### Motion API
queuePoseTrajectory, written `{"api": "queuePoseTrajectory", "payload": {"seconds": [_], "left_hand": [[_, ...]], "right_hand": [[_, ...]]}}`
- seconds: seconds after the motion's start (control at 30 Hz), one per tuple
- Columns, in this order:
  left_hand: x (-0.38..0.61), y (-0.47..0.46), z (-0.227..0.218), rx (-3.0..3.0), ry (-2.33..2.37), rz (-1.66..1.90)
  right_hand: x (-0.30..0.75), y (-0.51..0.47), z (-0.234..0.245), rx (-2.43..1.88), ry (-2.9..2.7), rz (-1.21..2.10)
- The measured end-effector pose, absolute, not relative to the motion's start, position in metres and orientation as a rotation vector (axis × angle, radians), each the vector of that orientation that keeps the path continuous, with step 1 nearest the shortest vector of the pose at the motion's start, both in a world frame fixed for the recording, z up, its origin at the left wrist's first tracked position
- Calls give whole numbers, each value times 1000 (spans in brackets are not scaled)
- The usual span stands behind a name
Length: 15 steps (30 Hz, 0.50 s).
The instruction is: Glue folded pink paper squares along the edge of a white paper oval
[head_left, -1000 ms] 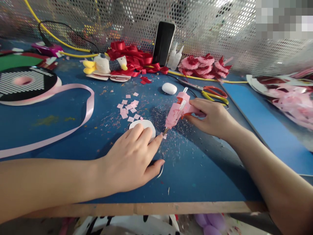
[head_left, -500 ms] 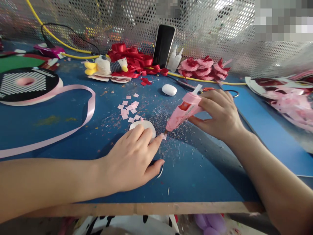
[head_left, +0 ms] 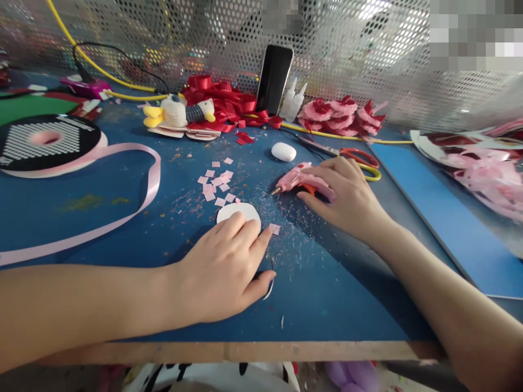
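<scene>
We judge this a gluing step: our left hand [head_left: 223,264], grip spread, touches a pink square [head_left: 275,229] near the white disc [head_left: 237,211]; our right hand [head_left: 347,193] is at the glue gun [head_left: 292,177] (pinching or not, we cannot tell); next calls for lifting the square cleanly

head view, forward and down, close over both hands [head_left: 224,267] [head_left: 349,196]

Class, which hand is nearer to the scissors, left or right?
Right: the right hand, at the hot glue gun, is just in front of the scissors; the left hand is well left of them, on the white disc.
</scene>
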State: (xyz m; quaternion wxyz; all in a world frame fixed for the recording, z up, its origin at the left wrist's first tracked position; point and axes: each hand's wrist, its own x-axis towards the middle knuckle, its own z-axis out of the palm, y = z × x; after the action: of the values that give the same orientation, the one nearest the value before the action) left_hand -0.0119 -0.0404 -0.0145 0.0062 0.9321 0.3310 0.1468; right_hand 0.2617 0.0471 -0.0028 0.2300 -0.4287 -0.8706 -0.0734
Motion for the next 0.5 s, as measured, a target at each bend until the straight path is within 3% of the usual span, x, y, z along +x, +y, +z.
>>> {"api": "queuePoseTrajectory", "payload": {"seconds": [0.17, 0.5], "left_hand": [[-11, -40, -15, 2900, 1023, 461], [-11, -37, -17, 2813, 1024, 537]], "right_hand": [[243, 27, 9, -601, -2639, -43], [234, 17, 7, -591, -2617, -338]]}}
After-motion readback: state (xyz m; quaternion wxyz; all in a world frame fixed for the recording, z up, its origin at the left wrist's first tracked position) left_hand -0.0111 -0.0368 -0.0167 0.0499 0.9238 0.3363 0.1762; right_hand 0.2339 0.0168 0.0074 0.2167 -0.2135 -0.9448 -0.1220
